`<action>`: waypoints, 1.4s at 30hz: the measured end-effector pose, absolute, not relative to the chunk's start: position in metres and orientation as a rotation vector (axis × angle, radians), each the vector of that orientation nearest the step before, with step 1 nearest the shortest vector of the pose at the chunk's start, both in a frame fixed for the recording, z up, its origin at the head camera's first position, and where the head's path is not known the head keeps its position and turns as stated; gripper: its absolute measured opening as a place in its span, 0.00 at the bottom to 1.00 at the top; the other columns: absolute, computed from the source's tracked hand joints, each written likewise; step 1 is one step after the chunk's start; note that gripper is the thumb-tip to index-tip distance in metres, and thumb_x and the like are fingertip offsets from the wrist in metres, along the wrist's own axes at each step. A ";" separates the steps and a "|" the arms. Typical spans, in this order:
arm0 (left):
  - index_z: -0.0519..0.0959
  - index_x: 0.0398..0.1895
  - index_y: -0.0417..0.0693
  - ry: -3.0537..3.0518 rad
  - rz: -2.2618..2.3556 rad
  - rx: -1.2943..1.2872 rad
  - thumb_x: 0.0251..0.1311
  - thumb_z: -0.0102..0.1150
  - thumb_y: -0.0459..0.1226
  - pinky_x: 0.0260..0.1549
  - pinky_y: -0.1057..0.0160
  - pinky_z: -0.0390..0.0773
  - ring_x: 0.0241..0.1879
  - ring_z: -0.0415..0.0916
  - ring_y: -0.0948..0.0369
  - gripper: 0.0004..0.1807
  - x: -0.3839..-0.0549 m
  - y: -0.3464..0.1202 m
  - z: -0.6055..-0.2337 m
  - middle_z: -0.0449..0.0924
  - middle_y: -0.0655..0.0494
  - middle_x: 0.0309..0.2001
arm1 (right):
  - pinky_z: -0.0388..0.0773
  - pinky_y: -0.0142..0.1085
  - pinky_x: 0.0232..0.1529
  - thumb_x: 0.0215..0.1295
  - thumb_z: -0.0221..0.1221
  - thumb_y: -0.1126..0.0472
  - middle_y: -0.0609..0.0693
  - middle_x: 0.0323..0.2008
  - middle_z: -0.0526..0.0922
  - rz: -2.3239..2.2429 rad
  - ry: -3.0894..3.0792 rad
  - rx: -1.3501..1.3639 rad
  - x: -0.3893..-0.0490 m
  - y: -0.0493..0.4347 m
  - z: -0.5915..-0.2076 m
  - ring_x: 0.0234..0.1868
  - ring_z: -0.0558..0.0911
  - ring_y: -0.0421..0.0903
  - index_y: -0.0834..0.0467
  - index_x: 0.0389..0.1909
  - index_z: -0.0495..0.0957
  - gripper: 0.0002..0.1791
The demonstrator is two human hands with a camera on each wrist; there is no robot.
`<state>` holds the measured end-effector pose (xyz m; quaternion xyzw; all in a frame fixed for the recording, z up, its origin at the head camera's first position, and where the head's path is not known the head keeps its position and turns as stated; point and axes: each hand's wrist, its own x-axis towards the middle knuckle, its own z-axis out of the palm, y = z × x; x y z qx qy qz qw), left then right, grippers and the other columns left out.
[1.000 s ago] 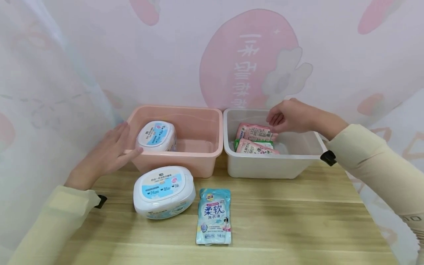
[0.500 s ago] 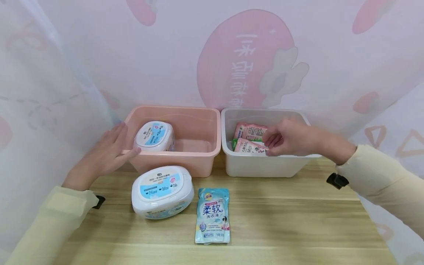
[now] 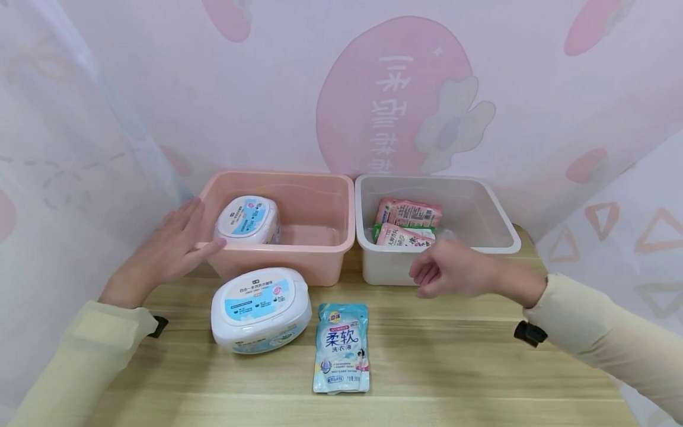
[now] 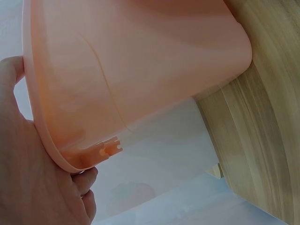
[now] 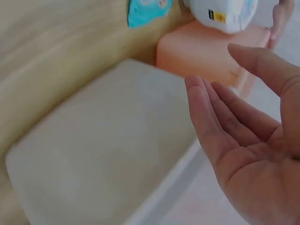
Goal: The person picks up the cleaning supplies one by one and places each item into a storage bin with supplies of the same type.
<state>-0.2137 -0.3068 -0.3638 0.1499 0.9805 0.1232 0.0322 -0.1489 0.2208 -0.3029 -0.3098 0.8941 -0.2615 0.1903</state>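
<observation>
My left hand [image 3: 165, 252] rests against the left front corner of a pink storage bin [image 3: 283, 258], its fingers stretched along the rim. In the left wrist view, the thumb [image 4: 10, 70] lies at the bin's rim. A white oval tub [image 3: 248, 219] with a blue label sits inside this bin. My right hand [image 3: 456, 270] holds nothing and hovers just before a white storage bin [image 3: 480, 213], thumb and fingers apart in the right wrist view. Pink packets [image 3: 409, 212] and a partly hidden green one lie in the white bin.
On the wooden table [image 3: 469, 373], a larger white tub [image 3: 261, 311] stands before the pink bin. To its right lies a blue pouch of laundry liquid [image 3: 341, 350]. A patterned curtain [image 3: 267, 89] hangs behind the bins.
My right hand has come out of the white bin toward the front, leaving the packets in it. The left hand has stayed at the pink bin's corner.
</observation>
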 end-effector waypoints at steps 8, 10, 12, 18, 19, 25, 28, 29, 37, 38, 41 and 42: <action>0.31 0.85 0.38 3.029 0.347 0.472 0.75 0.40 0.68 0.80 0.28 0.39 0.86 0.29 0.38 0.57 -0.214 -0.307 -0.365 0.28 0.36 0.87 | 0.87 0.28 0.44 0.62 0.73 0.64 0.50 0.37 0.91 -0.831 2.424 -0.767 -0.143 0.211 -0.342 0.39 0.88 0.37 0.66 0.44 0.87 0.12; 0.31 0.85 0.38 3.030 0.340 0.474 0.75 0.40 0.68 0.80 0.28 0.39 0.86 0.29 0.38 0.57 -0.214 -0.307 -0.364 0.28 0.36 0.87 | 0.87 0.28 0.44 0.62 0.72 0.64 0.50 0.37 0.91 -0.853 2.416 -0.766 -0.143 0.209 -0.351 0.39 0.88 0.37 0.66 0.44 0.87 0.12; 0.30 0.85 0.38 3.029 0.337 0.475 0.75 0.39 0.67 0.81 0.28 0.39 0.86 0.29 0.39 0.57 -0.214 -0.307 -0.364 0.28 0.37 0.87 | 0.87 0.28 0.44 0.61 0.72 0.64 0.50 0.37 0.92 -0.874 2.411 -0.756 -0.143 0.208 -0.359 0.39 0.88 0.37 0.66 0.44 0.87 0.12; 0.32 0.85 0.36 3.035 0.319 0.491 0.76 0.39 0.66 0.80 0.28 0.40 0.86 0.31 0.37 0.56 -0.216 -0.307 -0.364 0.29 0.35 0.86 | 0.86 0.27 0.44 0.63 0.72 0.63 0.48 0.37 0.92 -0.947 2.360 -0.672 -0.142 0.202 -0.384 0.39 0.88 0.38 0.64 0.43 0.88 0.11; 0.32 0.85 0.35 3.039 0.315 0.497 0.76 0.39 0.66 0.80 0.28 0.41 0.86 0.32 0.36 0.56 -0.216 -0.307 -0.364 0.30 0.34 0.86 | 0.86 0.28 0.44 0.63 0.72 0.63 0.49 0.37 0.91 -0.963 2.347 -0.655 -0.142 0.201 -0.388 0.39 0.88 0.38 0.64 0.43 0.88 0.10; 0.32 0.85 0.34 3.035 0.312 0.489 0.76 0.39 0.66 0.80 0.29 0.41 0.86 0.32 0.36 0.56 -0.217 -0.307 -0.364 0.29 0.34 0.86 | 0.85 0.28 0.41 0.64 0.72 0.61 0.49 0.37 0.91 -0.988 2.296 -0.550 -0.138 0.193 -0.409 0.39 0.86 0.39 0.65 0.45 0.88 0.13; 0.31 0.85 0.35 3.031 0.318 0.485 0.76 0.39 0.66 0.81 0.29 0.40 0.86 0.31 0.36 0.56 -0.217 -0.308 -0.365 0.28 0.34 0.86 | 0.84 0.28 0.41 0.63 0.73 0.59 0.47 0.37 0.91 -0.994 2.292 -0.502 -0.136 0.188 -0.420 0.39 0.86 0.39 0.65 0.44 0.88 0.14; 0.31 0.85 0.35 3.031 0.322 0.484 0.76 0.39 0.66 0.81 0.29 0.39 0.86 0.31 0.36 0.56 -0.217 -0.308 -0.365 0.28 0.34 0.86 | 0.83 0.28 0.41 0.62 0.74 0.58 0.47 0.37 0.91 -1.006 2.287 -0.483 -0.135 0.186 -0.424 0.38 0.86 0.39 0.64 0.44 0.89 0.15; 0.30 0.85 0.38 3.029 0.334 0.470 0.76 0.39 0.67 0.81 0.29 0.39 0.86 0.30 0.37 0.57 -0.215 -0.309 -0.365 0.27 0.37 0.87 | 0.86 0.34 0.39 0.63 0.74 0.60 0.49 0.33 0.91 -1.200 2.148 -0.328 -0.127 0.173 -0.449 0.34 0.86 0.40 0.63 0.42 0.89 0.11; 0.30 0.85 0.39 3.028 0.339 0.469 0.75 0.39 0.67 0.81 0.29 0.39 0.86 0.29 0.38 0.57 -0.215 -0.308 -0.365 0.26 0.38 0.87 | 0.87 0.34 0.39 0.63 0.73 0.61 0.49 0.33 0.91 -1.220 2.130 -0.309 -0.126 0.171 -0.451 0.34 0.87 0.40 0.63 0.41 0.89 0.10; 0.29 0.85 0.39 3.026 0.349 0.469 0.75 0.40 0.68 0.81 0.29 0.38 0.86 0.30 0.38 0.57 -0.215 -0.308 -0.365 0.26 0.38 0.87 | 0.90 0.37 0.41 0.64 0.73 0.61 0.50 0.33 0.91 -1.245 2.103 -0.270 -0.123 0.164 -0.454 0.34 0.88 0.41 0.63 0.38 0.89 0.08; 0.29 0.85 0.39 3.023 0.352 0.467 0.75 0.40 0.68 0.81 0.29 0.38 0.86 0.29 0.38 0.57 -0.215 -0.308 -0.365 0.26 0.39 0.87 | 0.90 0.38 0.42 0.64 0.73 0.61 0.50 0.33 0.91 -1.246 2.099 -0.260 -0.122 0.162 -0.455 0.35 0.88 0.42 0.63 0.36 0.89 0.08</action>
